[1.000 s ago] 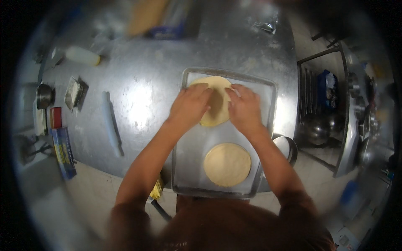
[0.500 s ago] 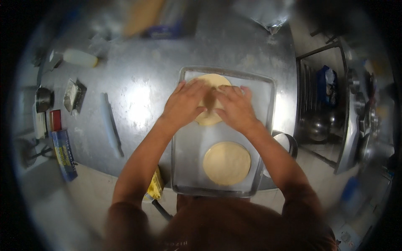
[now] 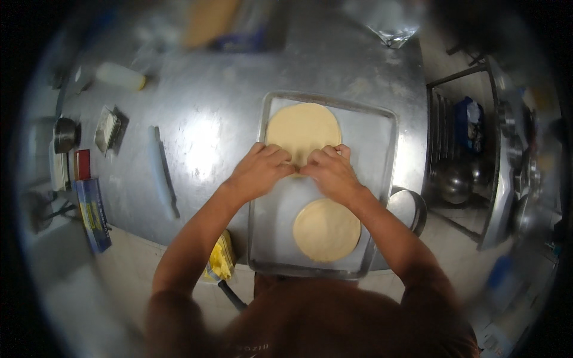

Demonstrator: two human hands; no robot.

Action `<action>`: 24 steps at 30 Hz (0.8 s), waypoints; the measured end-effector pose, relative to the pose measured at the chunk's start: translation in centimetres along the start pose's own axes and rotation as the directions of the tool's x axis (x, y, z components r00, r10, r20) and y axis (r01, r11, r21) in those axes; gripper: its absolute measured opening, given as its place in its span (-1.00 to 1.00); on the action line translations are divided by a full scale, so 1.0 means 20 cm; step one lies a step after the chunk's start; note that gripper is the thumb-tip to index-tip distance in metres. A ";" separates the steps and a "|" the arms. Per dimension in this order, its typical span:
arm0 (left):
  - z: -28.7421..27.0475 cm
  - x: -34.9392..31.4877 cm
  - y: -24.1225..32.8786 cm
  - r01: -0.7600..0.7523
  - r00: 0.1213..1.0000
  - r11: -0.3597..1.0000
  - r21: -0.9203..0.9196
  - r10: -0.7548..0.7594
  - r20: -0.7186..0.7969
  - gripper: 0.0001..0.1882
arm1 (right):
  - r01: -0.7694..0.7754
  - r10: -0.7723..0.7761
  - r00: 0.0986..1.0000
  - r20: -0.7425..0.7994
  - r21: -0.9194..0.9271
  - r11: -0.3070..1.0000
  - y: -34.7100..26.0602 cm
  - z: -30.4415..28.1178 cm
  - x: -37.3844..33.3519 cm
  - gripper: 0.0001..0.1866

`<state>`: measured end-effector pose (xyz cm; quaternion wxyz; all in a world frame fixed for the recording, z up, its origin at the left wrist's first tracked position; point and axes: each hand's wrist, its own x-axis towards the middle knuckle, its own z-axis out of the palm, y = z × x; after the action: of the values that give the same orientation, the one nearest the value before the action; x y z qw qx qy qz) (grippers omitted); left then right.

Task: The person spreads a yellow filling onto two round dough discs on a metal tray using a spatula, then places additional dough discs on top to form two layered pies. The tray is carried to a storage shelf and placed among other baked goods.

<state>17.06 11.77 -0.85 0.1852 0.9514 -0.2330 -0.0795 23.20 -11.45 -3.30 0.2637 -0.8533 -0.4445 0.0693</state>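
Observation:
Two flat, pale rounds of dough lie on a paper-lined metal baking tray [image 3: 255, 238]. At the near edge of the far dough round [image 3: 303, 124] are both my hands, close together. My left hand [image 3: 261, 170] has its fingers curled, the thumb and fingertips pinching the dough's rim. Beside it, my right hand [image 3: 330, 170] pinches the same rim with bent fingers. My hands hide this near edge. Nearer to me, the second dough round [image 3: 327, 231] lies flat, untouched, below my right hand.
A pale blue rolling pin [image 3: 160, 173] lies left of the tray. By my left forearm is a container of yellow spread [image 3: 221, 258] with a dark-handled tool. A metal ring [image 3: 419, 212] sits right of the tray. Further left are a bottle [image 3: 121, 76] and a long blue box [image 3: 93, 215].
Both hands have slid toward me, from lying over the far dough round to its near edge. Their fingers have curled from outstretched to pinching, uncovering most of the round.

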 end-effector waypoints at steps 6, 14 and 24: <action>-0.01 -0.03 -0.01 0.000 1.000 1.000 -0.003 0.000 0.006 -0.69 | 0.025 -0.027 0.997 0.078 0.028 0.999 0.01 -0.04 0.01 -0.72; -0.04 -0.10 -0.09 -0.029 0.999 0.986 0.162 0.036 -0.040 -0.65 | 0.046 -0.051 0.998 -0.028 -0.155 0.987 0.09 -0.16 -0.06 -0.68; -0.09 -0.02 -0.13 0.054 0.998 0.986 0.155 -0.055 -0.001 -0.59 | -0.092 0.114 0.990 0.088 -0.226 0.970 0.17 -0.17 0.03 -0.59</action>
<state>18.24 14.54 -0.18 0.1080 0.9688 -0.2126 -0.0676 27.28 -13.85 -2.00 0.1405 -0.8946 -0.4173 0.0757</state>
